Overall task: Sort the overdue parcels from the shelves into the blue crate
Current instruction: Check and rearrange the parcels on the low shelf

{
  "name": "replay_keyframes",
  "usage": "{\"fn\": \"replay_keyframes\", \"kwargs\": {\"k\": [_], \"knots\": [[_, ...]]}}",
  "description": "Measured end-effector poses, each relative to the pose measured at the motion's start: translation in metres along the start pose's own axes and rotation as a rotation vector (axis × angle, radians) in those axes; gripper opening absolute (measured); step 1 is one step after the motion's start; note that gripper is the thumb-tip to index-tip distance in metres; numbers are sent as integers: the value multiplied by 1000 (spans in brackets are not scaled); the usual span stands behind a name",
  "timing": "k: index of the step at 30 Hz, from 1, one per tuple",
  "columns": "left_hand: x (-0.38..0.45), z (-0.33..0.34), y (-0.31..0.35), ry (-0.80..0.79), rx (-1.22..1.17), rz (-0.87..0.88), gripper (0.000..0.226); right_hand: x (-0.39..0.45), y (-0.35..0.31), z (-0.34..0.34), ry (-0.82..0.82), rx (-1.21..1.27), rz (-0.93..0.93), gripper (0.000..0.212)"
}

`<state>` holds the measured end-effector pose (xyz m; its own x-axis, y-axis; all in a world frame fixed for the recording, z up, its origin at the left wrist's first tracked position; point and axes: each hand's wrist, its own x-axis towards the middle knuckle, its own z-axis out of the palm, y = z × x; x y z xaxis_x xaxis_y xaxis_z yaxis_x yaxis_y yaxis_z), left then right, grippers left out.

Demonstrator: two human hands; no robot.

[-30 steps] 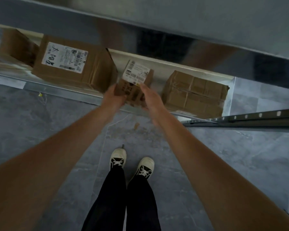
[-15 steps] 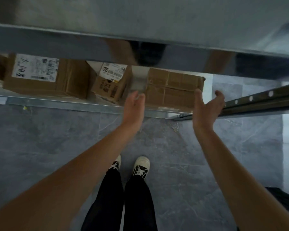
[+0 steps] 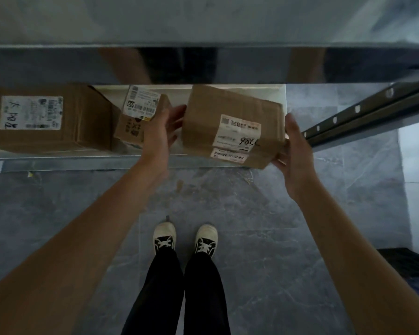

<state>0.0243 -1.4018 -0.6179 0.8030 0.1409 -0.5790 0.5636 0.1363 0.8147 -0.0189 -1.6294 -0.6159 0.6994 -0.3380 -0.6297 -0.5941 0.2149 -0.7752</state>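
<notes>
A brown cardboard parcel [image 3: 203, 126] with a white label and handwritten digits is tilted at the front edge of the lower metal shelf [image 3: 70, 163], its near corner past the edge. My left hand [image 3: 157, 136] presses fairly straight fingers against its left side. My right hand [image 3: 298, 153] holds the right side, thumb up along the face and fingers curled under the lower corner. No blue crate is plainly in view.
A small labelled parcel [image 3: 140, 105] leans just left of my left hand, with a large labelled box [image 3: 82, 122] beyond it. An upper shelf [image 3: 203, 64] overhangs. A dark perforated rail [image 3: 373, 110] slants at right. My shoes [image 3: 165, 235] stand on grey floor; a dark, bluish object [image 3: 409, 262] sits bottom right.
My hands left the small parcel and moved right. They took the larger parcel from both sides and tipped it toward me, so its labelled face now shows.
</notes>
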Motion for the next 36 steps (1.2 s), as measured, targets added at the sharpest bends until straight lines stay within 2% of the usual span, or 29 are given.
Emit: {"fn": "replay_keyframes", "kwargs": {"k": [4, 6, 8, 12, 14, 19, 25, 32, 36], "knots": [[-5, 6, 2, -6, 32, -39, 36, -10, 7, 1, 16, -20, 50, 38], [-8, 10, 1, 0, 41, -46, 31, -12, 11, 1, 26, -36, 65, 47], [-11, 13, 0, -25, 48, -36, 20, -12, 13, 1, 40, -27, 64, 47], [-7, 10, -8, -101, 155, 69, 29, -8, 19, -2, 41, -22, 33, 15], [-4, 8, -16, -47, 170, 47, 39, -4, 23, -4, 31, -61, -4, 10], [-5, 5, -29, -38, 169, 14, 31, 3, 26, -4, -8, -175, -95, 28], [15, 15, -28, -11, 211, 38, 33, 19, 22, 2, 22, -202, -139, 33], [39, 29, -41, 41, 341, 21, 30, 52, 36, 11, 74, -222, -76, 34], [40, 23, -46, 11, 322, 24, 29, 55, 45, 7, 75, -124, 9, 41]]}}
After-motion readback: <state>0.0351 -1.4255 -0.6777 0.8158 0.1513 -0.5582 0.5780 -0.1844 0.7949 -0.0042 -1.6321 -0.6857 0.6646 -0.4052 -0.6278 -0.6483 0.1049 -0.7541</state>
